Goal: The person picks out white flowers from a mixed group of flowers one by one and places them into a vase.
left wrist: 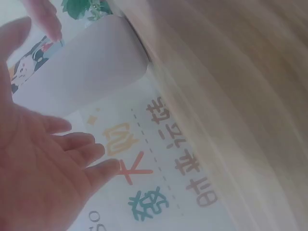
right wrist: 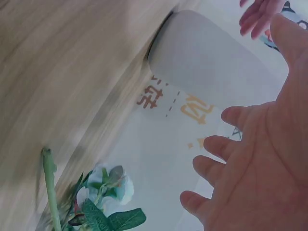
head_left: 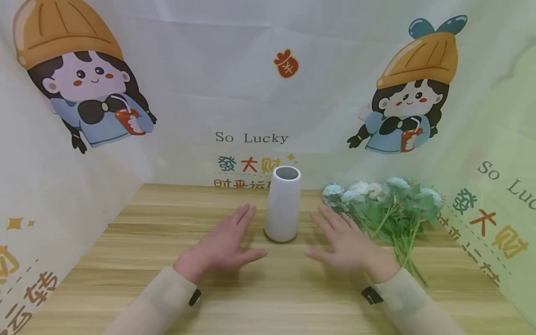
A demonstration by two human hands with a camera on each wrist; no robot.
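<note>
A white vase (head_left: 283, 209) stands upright on the wooden table, its round mouth facing up. To its left my left hand (head_left: 224, 242) is held with fingers extended and thumb spread, apart from the vase. On the other side my right hand (head_left: 345, 242) mirrors it, fingers straight, with a gap to the vase. Neither palm holds anything, as the left wrist view shows for the left hand (left wrist: 43, 163) and the right wrist view for the right hand (right wrist: 264, 159). Behind the right hand lies a bunch of artificial flowers (head_left: 393, 200) with pale blue and white blooms.
The flowers' green stems (head_left: 412, 253) point toward the table's front, close to my right sleeve. A printed cloth (head_left: 201, 93) with cartoon figures and lettering surrounds the wooden table (head_left: 138, 228) at the back and both sides.
</note>
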